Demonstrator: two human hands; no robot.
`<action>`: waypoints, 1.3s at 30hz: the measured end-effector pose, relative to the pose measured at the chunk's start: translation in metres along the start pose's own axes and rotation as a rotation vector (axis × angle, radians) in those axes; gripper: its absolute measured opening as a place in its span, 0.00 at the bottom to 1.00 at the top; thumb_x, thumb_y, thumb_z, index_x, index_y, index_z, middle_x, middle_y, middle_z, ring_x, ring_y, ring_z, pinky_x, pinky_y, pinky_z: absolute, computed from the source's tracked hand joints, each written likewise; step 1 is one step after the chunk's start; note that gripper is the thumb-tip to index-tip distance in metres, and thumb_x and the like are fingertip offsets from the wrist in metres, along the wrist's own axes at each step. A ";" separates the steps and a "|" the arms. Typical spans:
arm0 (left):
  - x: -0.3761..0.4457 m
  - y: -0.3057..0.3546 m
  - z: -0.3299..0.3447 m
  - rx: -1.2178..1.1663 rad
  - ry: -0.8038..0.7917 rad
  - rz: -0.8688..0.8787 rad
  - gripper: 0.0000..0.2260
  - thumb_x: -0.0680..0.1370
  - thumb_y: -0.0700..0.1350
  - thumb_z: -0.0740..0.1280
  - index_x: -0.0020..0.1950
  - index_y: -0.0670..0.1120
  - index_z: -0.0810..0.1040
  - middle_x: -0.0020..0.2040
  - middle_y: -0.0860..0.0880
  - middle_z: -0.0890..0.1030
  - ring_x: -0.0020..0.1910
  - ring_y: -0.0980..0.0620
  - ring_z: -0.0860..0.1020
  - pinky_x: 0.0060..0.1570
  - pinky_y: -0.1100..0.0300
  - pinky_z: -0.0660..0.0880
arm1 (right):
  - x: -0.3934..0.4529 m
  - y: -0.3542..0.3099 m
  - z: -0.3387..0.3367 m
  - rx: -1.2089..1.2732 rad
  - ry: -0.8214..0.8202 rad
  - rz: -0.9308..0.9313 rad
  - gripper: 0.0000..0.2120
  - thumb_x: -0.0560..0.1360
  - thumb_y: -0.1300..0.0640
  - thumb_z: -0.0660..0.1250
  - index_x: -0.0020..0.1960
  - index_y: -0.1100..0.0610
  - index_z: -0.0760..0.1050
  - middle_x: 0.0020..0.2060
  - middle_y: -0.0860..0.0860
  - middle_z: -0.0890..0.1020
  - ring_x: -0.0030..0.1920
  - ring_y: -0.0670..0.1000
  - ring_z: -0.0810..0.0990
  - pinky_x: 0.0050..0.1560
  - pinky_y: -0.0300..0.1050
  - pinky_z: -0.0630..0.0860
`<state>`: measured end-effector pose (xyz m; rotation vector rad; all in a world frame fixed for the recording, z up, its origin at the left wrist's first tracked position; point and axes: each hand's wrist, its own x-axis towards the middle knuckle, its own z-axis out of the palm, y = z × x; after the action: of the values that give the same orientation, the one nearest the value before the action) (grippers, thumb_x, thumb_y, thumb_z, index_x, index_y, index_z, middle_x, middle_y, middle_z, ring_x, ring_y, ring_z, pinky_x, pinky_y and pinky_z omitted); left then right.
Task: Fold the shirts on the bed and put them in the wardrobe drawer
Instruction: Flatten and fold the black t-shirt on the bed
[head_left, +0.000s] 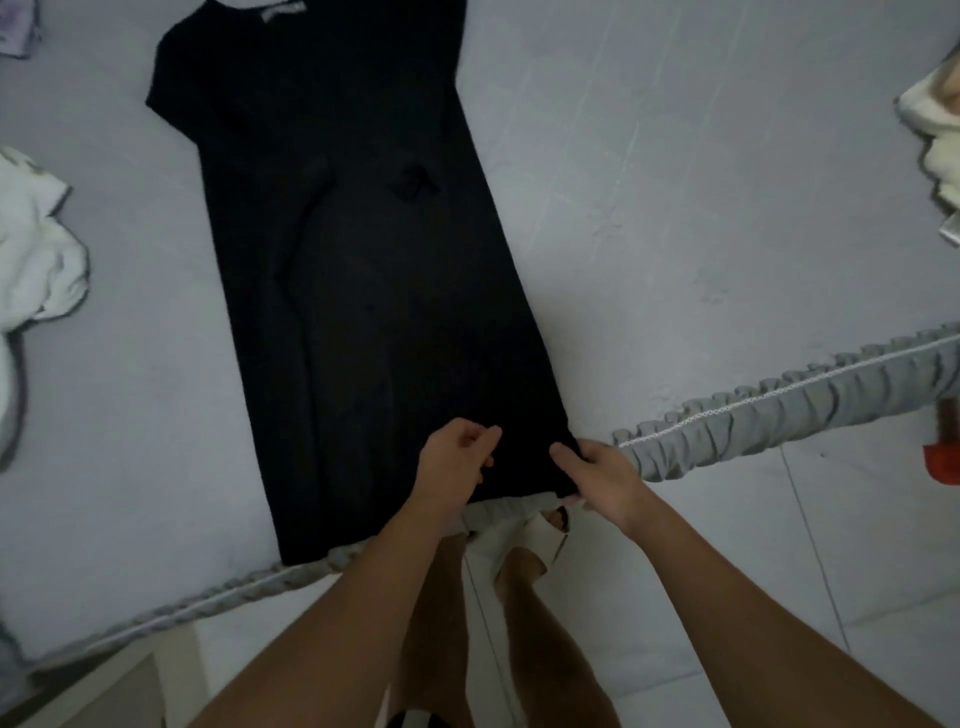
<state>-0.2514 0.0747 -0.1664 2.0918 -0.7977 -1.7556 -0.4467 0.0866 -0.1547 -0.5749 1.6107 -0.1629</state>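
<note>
White garment (36, 249) lies bunched at nine o'clock. Black shirt (358, 270) lies flat on the bed (675, 182), hem at six o'clock. Left hand (454, 467) and right hand (602, 475) both pinch the hem. Risk: an uneven lift would skew the fold, and the hem could slip off the bed's edge.

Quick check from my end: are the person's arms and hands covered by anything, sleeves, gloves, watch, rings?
Nothing shows on them. Both forearms are bare as far up as the head view reaches, with no sleeve edge in frame. The left hand and right hand wear no gloves, and no watch, bracelet or ring can be made out, though the picture is dim and somewhat blurred.
</note>
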 end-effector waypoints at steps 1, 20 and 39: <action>-0.004 -0.005 -0.009 0.037 0.040 0.010 0.07 0.79 0.50 0.69 0.45 0.47 0.79 0.37 0.51 0.81 0.31 0.61 0.77 0.31 0.65 0.74 | -0.001 -0.004 0.001 -0.011 0.013 0.018 0.11 0.81 0.45 0.61 0.48 0.48 0.79 0.38 0.44 0.85 0.38 0.47 0.85 0.28 0.32 0.74; -0.034 -0.123 -0.161 0.019 0.525 -0.243 0.09 0.77 0.45 0.71 0.52 0.40 0.81 0.46 0.41 0.83 0.46 0.41 0.81 0.47 0.50 0.77 | -0.009 -0.009 0.004 -0.161 0.116 0.046 0.05 0.81 0.62 0.63 0.53 0.58 0.77 0.44 0.55 0.82 0.41 0.55 0.83 0.38 0.46 0.83; -0.089 -0.059 -0.222 -0.459 0.239 0.061 0.12 0.79 0.35 0.62 0.50 0.45 0.84 0.51 0.44 0.85 0.50 0.50 0.83 0.44 0.59 0.79 | -0.042 -0.083 -0.017 0.161 -0.139 -0.193 0.20 0.79 0.68 0.54 0.50 0.56 0.84 0.40 0.58 0.85 0.45 0.61 0.86 0.49 0.51 0.78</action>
<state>-0.0322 0.1470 -0.0805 1.8905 -0.3455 -1.4500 -0.4399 0.0302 -0.0785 -0.6030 1.3925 -0.3845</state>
